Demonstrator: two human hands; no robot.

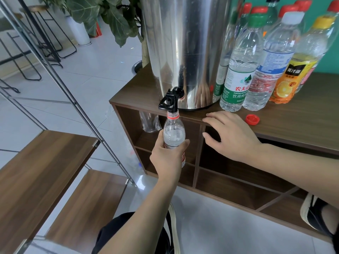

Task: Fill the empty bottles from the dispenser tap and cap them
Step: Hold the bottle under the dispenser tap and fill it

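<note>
Left hand wrapped round the lower body of an uncapped bottle, grip curled tight on it, mouth held up right under the black tap of the steel dispenser. Right of that grip, right hand spread flat, fingertips resting on the desk edge. Just beyond those fingers, loose red cap; behind it, capped bottles standing together.

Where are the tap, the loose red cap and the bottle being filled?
tap (pixel 169 100), head view, on its black lever.
red cap (pixel 252 119), head view, on its open inside.
bottle (pixel 173 133), head view, on its clear shoulder above the left hand (pixel 167 158).
</note>
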